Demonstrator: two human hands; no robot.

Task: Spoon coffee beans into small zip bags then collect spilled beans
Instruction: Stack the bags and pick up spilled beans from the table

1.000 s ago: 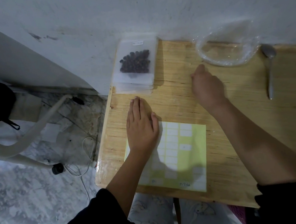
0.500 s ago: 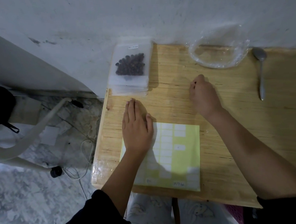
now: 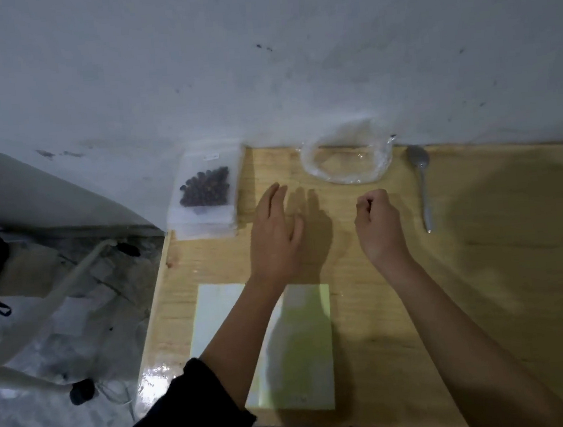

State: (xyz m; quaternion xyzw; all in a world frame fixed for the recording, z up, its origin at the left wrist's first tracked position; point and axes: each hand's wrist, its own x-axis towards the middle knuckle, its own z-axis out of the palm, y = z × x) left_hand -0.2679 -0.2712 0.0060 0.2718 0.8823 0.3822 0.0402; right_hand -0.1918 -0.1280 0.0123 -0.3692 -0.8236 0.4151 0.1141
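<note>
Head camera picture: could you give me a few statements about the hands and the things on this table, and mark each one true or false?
1. The spoon lies on the table, in neither hand. True.
2. The left hand grips the zip bag of coffee beans. False: its fingers are straight, and it is beside that bag, apart from it.
3. The right hand has its fingers curled. True.
4. The clear plastic bag by the wall is full of beans. False: it looks empty.
</note>
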